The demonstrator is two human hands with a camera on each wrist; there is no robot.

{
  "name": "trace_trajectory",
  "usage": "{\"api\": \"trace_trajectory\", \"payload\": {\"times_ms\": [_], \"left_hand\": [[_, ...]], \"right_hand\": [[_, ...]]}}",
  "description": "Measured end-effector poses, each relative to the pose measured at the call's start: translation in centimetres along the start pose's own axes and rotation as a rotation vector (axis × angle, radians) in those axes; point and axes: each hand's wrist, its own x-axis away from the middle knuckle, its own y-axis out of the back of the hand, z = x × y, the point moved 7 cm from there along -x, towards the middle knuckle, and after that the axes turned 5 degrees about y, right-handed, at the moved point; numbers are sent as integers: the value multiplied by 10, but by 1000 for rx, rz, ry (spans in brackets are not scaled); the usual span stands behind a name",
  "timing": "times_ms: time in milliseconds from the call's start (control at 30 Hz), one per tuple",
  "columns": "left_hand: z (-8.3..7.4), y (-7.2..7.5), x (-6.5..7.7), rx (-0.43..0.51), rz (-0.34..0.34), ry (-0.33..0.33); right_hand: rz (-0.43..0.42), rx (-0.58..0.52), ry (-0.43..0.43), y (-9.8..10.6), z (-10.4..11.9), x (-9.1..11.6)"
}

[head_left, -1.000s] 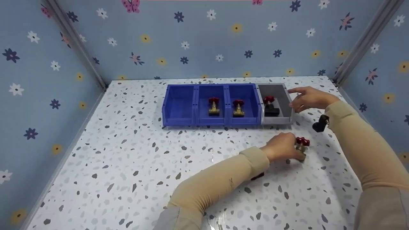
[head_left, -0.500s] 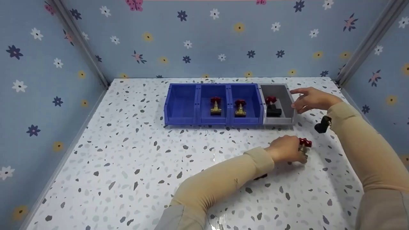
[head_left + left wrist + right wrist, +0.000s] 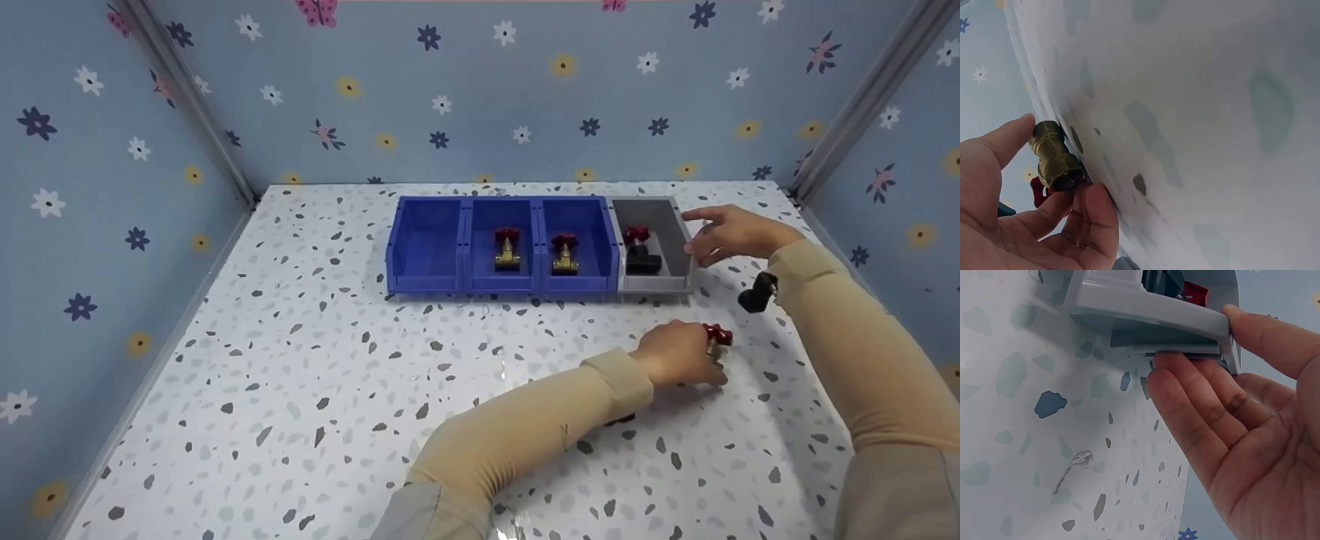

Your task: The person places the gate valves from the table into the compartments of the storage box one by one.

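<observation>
A brass valve with a red handwheel (image 3: 718, 334) is at the right of the table, its body partly covered by my left hand (image 3: 679, 354). In the left wrist view, the thumb (image 3: 1019, 135) lies against one end of the brass body (image 3: 1053, 152) and curled fingers are at the other, close to the tabletop. My right hand (image 3: 739, 234) touches the outer right side of the grey bin (image 3: 652, 283). Its thumb (image 3: 1258, 329) is at the rim in the right wrist view, with the loosely extended fingers (image 3: 1185, 402) along the outer wall.
Three blue bins (image 3: 425, 281) join the grey one in a row. The middle and right blue bins each hold a brass valve (image 3: 508, 256); a black valve with a red wheel (image 3: 642, 261) lies in the grey bin. Flowered walls (image 3: 480, 90) surround the speckled table (image 3: 337, 390).
My left hand has moved slightly right, further over the valve's body. The right hand stays at the grey bin, and the whole head view has shifted a little.
</observation>
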Motion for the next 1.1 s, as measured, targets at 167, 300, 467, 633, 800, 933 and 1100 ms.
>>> {"api": "trace_trajectory", "payload": {"times_ms": [167, 300, 467, 633, 800, 933, 1100], "left_hand": [[-1, -1, 1, 1, 0, 26], [0, 0, 1, 0, -16, 40], [4, 0, -3, 29, -8, 52], [9, 7, -3, 79, -20, 21], [15, 13, -4, 122, -43, -53], [23, 14, -8, 181, -21, -71], [34, 17, -7, 298, 1, -70]], "right_hand": [[-3, 13, 3, 0, 1, 2], [-8, 13, -6, -1, 2, 2], [-9, 0, -5, 0, 2, 2], [-3, -3, 8, 0, 3, 2], [-10, -4, 2, 0, 4, 3], [-13, -11, -3, 1, 4, 3], [-12, -15, -11, -1, 5, 2]]}}
